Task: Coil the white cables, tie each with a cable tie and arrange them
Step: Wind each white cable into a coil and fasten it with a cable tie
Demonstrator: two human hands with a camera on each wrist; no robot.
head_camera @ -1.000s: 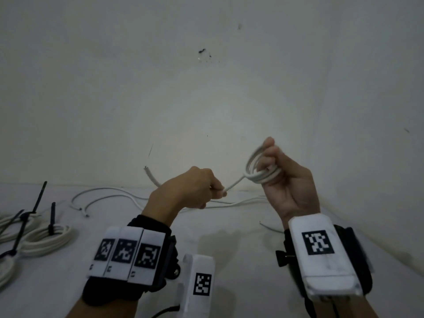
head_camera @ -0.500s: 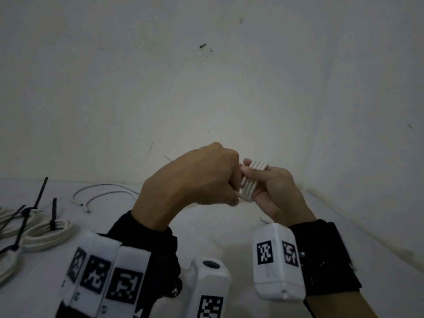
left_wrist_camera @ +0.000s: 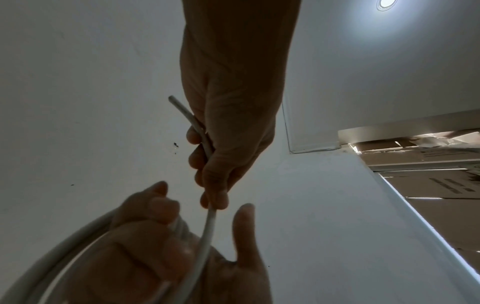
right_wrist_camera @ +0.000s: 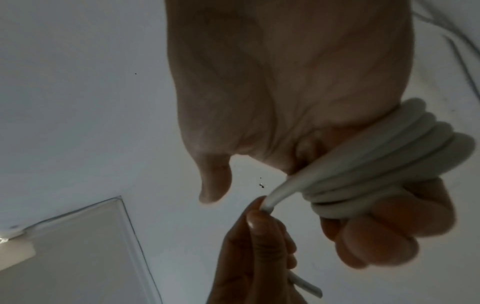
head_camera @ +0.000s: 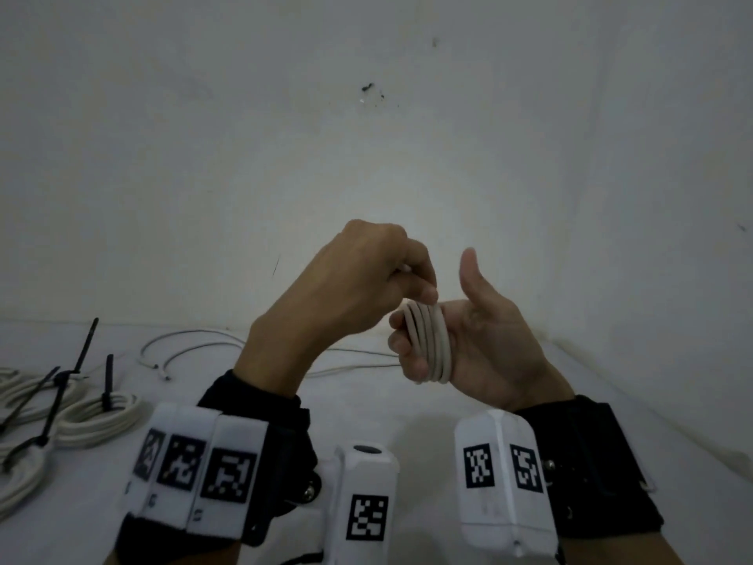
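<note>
My right hand (head_camera: 464, 332) is held palm toward me with the thumb up. A white cable coil (head_camera: 432, 344) is wound in several turns round its curled fingers (right_wrist_camera: 376, 242). Just above it, my left hand (head_camera: 407, 283) grips the cable's free end in a fist. In the left wrist view the cable end (left_wrist_camera: 200, 127) runs through the left hand (left_wrist_camera: 221, 156) down to the right hand (left_wrist_camera: 161, 242). The right wrist view shows the coil (right_wrist_camera: 394, 160) and the left fingers (right_wrist_camera: 259, 230) pinching the strand where it leaves the coil, a short tip (right_wrist_camera: 306, 288) sticking out.
At the table's left edge lie tied white coils (head_camera: 97, 418) with black cable ties (head_camera: 83, 352) standing up from them. A loose white cable (head_camera: 191, 340) curves across the far side of the white table (head_camera: 366, 405). Plain walls close the back and right.
My left hand has carried the cable end from left of the coil up and over my right hand. The right hand has turned, its thumb now raised, with the coil tighter round its fingers.
</note>
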